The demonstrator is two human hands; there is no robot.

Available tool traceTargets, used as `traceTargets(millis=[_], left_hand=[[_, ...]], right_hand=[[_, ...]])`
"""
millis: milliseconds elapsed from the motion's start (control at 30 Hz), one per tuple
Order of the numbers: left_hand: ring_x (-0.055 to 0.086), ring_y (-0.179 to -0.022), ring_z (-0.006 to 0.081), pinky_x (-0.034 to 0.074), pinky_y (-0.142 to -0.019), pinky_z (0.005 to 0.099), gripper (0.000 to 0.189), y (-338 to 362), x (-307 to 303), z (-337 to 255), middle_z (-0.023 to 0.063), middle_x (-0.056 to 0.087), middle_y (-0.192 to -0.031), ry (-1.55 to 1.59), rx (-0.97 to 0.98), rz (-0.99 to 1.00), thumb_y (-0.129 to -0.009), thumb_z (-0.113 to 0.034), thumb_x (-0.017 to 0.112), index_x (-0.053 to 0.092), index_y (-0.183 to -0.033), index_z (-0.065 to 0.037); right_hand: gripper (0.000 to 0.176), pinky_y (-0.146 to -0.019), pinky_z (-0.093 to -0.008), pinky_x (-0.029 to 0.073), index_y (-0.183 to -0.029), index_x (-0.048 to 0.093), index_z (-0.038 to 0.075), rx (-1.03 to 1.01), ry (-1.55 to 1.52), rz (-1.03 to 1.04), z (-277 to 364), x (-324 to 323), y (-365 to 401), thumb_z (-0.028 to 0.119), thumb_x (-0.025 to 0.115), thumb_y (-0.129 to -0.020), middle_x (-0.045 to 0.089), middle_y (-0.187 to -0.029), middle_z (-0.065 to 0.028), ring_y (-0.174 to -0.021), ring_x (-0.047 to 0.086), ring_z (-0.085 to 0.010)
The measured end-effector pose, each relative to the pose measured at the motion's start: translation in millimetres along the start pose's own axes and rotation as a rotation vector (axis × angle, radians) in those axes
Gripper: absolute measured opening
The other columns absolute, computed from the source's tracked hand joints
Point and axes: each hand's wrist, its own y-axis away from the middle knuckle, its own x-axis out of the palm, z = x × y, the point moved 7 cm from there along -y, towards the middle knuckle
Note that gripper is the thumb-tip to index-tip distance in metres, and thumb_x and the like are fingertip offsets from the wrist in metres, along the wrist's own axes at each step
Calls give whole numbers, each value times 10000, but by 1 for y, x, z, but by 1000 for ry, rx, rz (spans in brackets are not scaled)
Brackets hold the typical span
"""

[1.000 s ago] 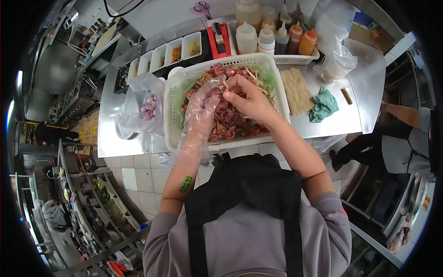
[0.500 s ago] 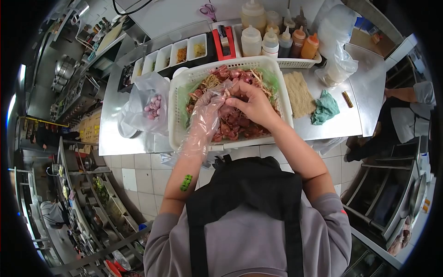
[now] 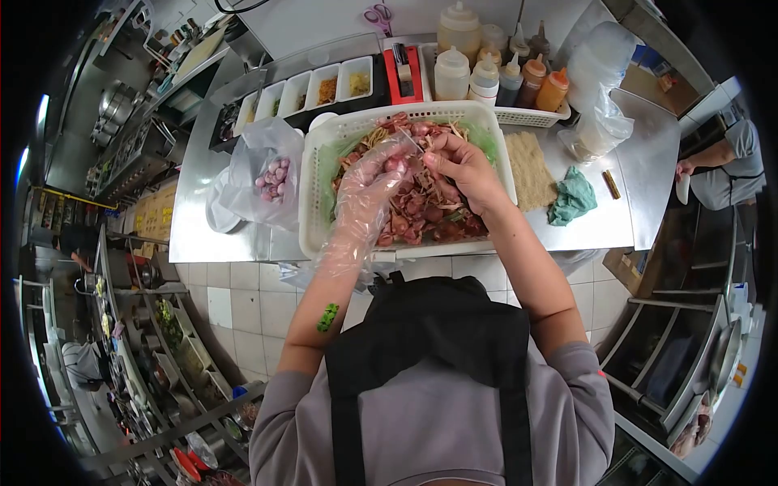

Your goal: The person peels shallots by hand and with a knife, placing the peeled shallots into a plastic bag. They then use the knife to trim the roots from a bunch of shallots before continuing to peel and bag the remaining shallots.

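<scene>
The white basket (image 3: 311, 212) fills the near middle of the steel counter (image 3: 198, 223), its long axis running 9 to 3 o'clock and its near rim almost flush with the counter's front edge, beyond which there is only tiled floor. Bare steel lies open at 8 o'clock of the basket and again at 4 o'clock. A clear bag (image 3: 271, 174) of pinkish pieces crowds the basket's 9 o'clock side. A tan mat (image 3: 531, 166) and a green cloth (image 3: 571, 194) lie at 3 o'clock. At 12 o'clock stand seasoning trays (image 3: 316, 85), a red dispenser (image 3: 403, 73) and squeeze bottles (image 3: 486, 73), closing off the far side. Both hands meet over the basket's far half, above the heaped meat (image 3: 421, 217). The left hand (image 3: 377, 174), in a loose plastic glove, is pinched on a reddish meat piece (image 3: 396, 164). The right hand (image 3: 463, 166), bare, is curled shut on a thin pale stick (image 3: 412, 143) that slants roughly 10 to 4 o'clock; its tip is too fine to make out. A co-worker's arm (image 3: 713, 162) shows well apart at 3 o'clock.
</scene>
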Motion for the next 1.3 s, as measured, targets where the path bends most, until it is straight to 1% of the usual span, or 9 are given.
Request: traceTargets(millis=[167,233,367,633,700,800,1133,1200,1300], left_hand=[[570,-1010,176,480,-911,309,319,-6,-20,10,96,577,-1090,76,46,-95,-855,-39,590,545,-1168,4],[574,-1002,180,485,-909,312,335,-9,-22,11,95,570,-1087,147,23,-102,-851,-18,587,527,-1179,3],[578,-998,192,482,-901,303,356,-8,-27,13,106,566,-1112,192,29,-95,-841,11,576,507,-1191,9],[534,-1031,129,430,-923,257,381,-8,-27,9,73,573,-1118,90,57,-85,-815,4,608,539,-1189,2],[530,-1035,125,424,-919,248,390,-8,-30,12,73,574,-1121,66,34,-80,-814,0,613,538,-1196,5],[524,-1040,118,437,-885,245,401,-10,-30,14,76,578,-1124,35,69,-57,-823,-8,615,529,-1213,7],[602,-942,190,481,-830,283,358,-9,-26,14,86,581,-1109,129,8,-80,-836,-53,635,545,-1179,-3],[593,-959,181,477,-836,283,347,-10,-27,14,82,582,-1108,99,24,-71,-839,-54,631,549,-1173,-4],[571,-989,161,464,-862,282,342,-8,-25,11,75,582,-1105,104,35,-80,-840,-56,624,553,-1171,-7]], right_hand=[[255,-554,-216,411,-1123,538,36,-106,350,-197,4,-4,3,117,602,-890,568,-759,-17,-614,490,-68],[420,-749,-244,438,-1282,471,62,-360,350,-35,17,16,8,113,597,-886,584,-937,-15,-796,513,-84],[428,-858,-262,422,-1323,447,69,-246,586,111,14,29,12,122,552,-911,522,-1252,-16,-935,511,-98],[346,-940,-304,403,-1246,534,72,-339,647,70,13,32,10,121,553,-904,577,-1210,-64,-1043,548,-153],[315,-895,-346,445,-1185,569,80,-454,734,-25,20,32,12,105,572,-871,620,-1116,-151,-1031,594,-296],[303,-952,-301,394,-1206,553,52,-378,766,-15,18,31,12,111,544,-909,609,-1153,-103,-1082,558,-214],[323,-950,-301,393,-1234,537,69,-361,689,-204,24,10,12,138,544,-919,589,-1197,-92,-1082,544,-171],[344,-950,-300,393,-1256,522,72,-257,522,-5,17,21,13,145,537,-920,588,-1202,-90,-1078,542,-162],[357,-951,-301,394,-1265,519,75,-313,646,55,16,27,14,138,536,-914,586,-1211,-84,-1079,540,-157]])
